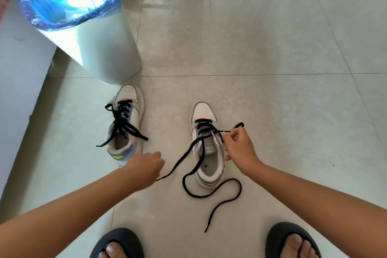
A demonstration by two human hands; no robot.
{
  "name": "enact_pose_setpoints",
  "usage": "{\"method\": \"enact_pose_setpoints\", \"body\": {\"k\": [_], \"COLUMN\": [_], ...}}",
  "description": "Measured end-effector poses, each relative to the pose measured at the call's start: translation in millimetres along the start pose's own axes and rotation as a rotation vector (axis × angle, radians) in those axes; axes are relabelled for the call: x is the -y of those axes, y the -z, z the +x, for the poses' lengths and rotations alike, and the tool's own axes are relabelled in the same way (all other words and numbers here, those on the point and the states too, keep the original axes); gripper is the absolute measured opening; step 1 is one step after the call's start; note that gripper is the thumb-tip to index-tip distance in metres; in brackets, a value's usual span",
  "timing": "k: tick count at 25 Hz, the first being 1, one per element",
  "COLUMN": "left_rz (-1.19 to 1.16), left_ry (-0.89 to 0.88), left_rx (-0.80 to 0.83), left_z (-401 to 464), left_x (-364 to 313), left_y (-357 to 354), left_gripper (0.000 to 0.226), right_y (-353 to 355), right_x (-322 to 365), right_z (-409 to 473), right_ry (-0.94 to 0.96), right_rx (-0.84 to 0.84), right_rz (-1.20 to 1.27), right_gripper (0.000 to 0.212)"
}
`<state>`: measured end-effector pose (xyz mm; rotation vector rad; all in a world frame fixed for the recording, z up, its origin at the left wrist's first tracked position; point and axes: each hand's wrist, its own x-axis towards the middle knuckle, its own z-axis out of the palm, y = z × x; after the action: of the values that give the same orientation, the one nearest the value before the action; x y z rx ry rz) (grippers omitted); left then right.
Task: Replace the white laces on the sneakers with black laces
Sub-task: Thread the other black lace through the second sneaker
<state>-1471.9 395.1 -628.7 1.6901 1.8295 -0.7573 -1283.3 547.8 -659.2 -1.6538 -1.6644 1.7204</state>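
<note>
Right hand (238, 148): fingers pinch a loop of the black lace (189, 190) at the upper eyelets of the right sneaker (206, 146), directly ahead of the hand; the pinch appears to hold tension so the crossings stay seated.

Left hand (146, 165): curled around the other run of the same lace and drawn away to the side, apparently pulling slack through. The exact finger grip is blurred.

Beyond the left hand stands the left sneaker (127, 123), fully laced in black with a loose bow (120, 120). No white lace is visible.

The free lace tail lies looped on the floor (272, 69) just behind the right sneaker, toward the slippers (291, 241).

Judgement: lacing of the second sneaker is near its top eyelets; tying remains.

A lined bin (83, 27) stands well beyond the left hand.
</note>
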Motion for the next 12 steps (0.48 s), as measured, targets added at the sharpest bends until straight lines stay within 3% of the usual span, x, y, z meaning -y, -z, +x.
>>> {"method": "enact_pose_setpoints", "body": {"k": [3,5,9,12], "left_rz": [-0.305,-0.411,-0.293,-0.256], "left_ry": [0.027,-0.004,-0.009,0.042], "left_rx": [-0.396,-0.505,-0.361,-0.329], "left_z": [22.0,37.2,62.9,70.7], "left_x": [-12.0,-27.4,-52.7,-59.7], "left_y": [38.4,57.4,70.9,69.1], "left_gripper": [0.029,0.029,0.026,0.020], "right_y": [11.4,17.6,14.0,30.6], "right_x": [3.4,7.0,21.5,42.1], "right_z": [18.4,32.7,53.3,67.1], "right_ry": [-0.381,-0.520,-0.485,-0.392], "right_rx": [-0.043,0.001,0.056,0.036], "right_rz": [0.180,0.276,0.401,0.707], "right_gripper": [0.029,0.033,0.014,0.017]}}
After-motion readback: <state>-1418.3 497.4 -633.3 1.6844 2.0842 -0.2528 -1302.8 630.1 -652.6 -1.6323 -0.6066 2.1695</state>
